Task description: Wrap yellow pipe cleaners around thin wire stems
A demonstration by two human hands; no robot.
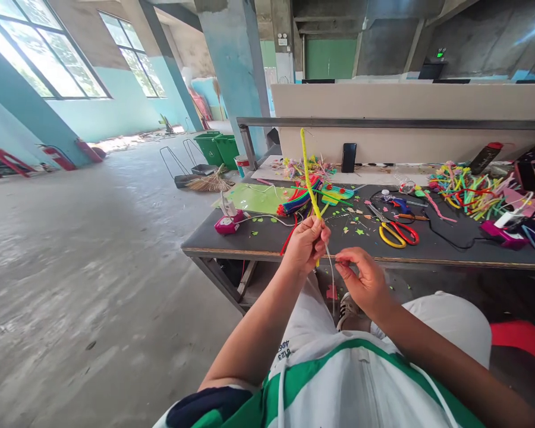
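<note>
My left hand (307, 242) is closed around the lower part of a yellow pipe cleaner stem (310, 172), which points upward above the table's front edge. A short yellow end shows below the fist. From the same hand a thin pale wire or thread (332, 276) hangs down over my lap. Just right of it is my right hand (361, 274), fingers curled and thumb close to the index fingertip. Whether anything small sits in that pinch cannot be made out.
On the dark table (258, 238) lie scissors (395, 229), a blue glue gun (401, 206), bundled coloured pipe cleaners (301, 199) and scattered scraps. A phone (349, 157) leans at the back. More pipe cleaners (463, 190) are heaped right. Green bins (218, 148) stand beyond the left end.
</note>
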